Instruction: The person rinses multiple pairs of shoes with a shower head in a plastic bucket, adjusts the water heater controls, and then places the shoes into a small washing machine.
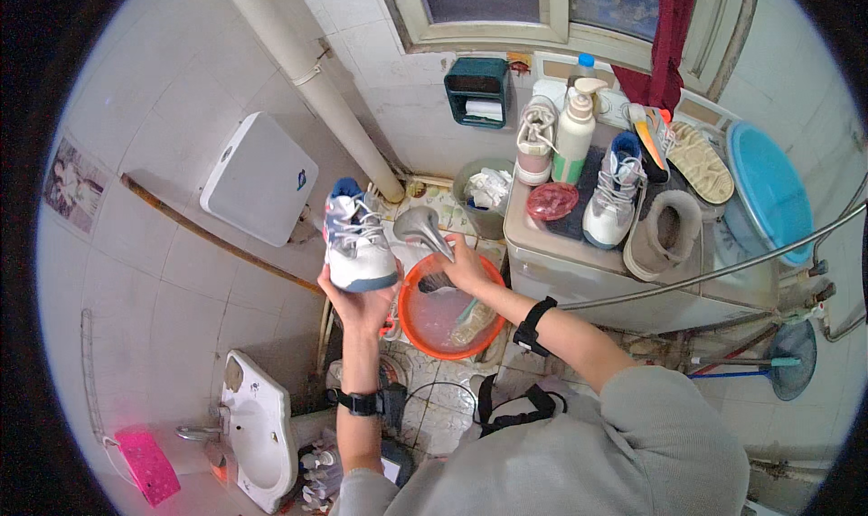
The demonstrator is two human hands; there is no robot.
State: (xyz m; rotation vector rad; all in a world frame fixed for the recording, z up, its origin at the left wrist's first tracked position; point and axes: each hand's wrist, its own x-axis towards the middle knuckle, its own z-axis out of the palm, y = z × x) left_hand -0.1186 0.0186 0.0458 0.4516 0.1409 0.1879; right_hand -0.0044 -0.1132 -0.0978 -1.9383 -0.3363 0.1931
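Observation:
My left hand holds up a white sneaker with grey-blue panels and white laces, gripping it from below. My right hand is closed around the handle of a grey shower head, beside the sneaker. Water sprays from the shower head towards an orange basin on the tiled floor. Cloudy water fills the basin, and a brush and a pale shoe sole lie in it. A dark thing near the basin's far side is partly hidden by spray.
On the washing machine to the right stand several shoes, a pump bottle, a red soap dish and a blue basin. A metal hose crosses before it. A waste bin stands behind; a washbasin is at left.

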